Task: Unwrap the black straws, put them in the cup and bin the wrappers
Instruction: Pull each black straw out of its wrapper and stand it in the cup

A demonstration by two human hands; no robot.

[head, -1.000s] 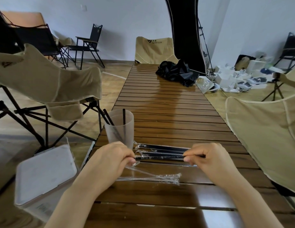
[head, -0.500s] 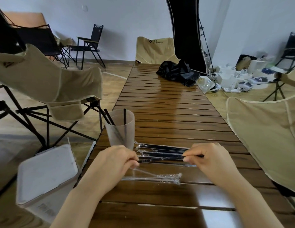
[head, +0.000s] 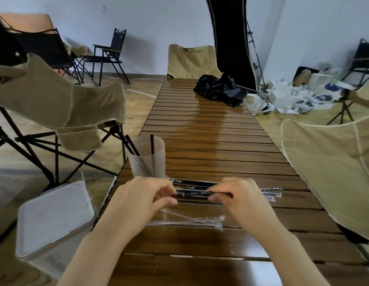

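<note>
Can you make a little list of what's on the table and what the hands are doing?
cup: upright, black straws inside
left hand: pinches one end of a wrapped straw
right hand: pinches its other end
more wrapped straws: on the table behind the hands
empty wrappers: on the table near the hands
bin: left of the table, lid closed
</note>
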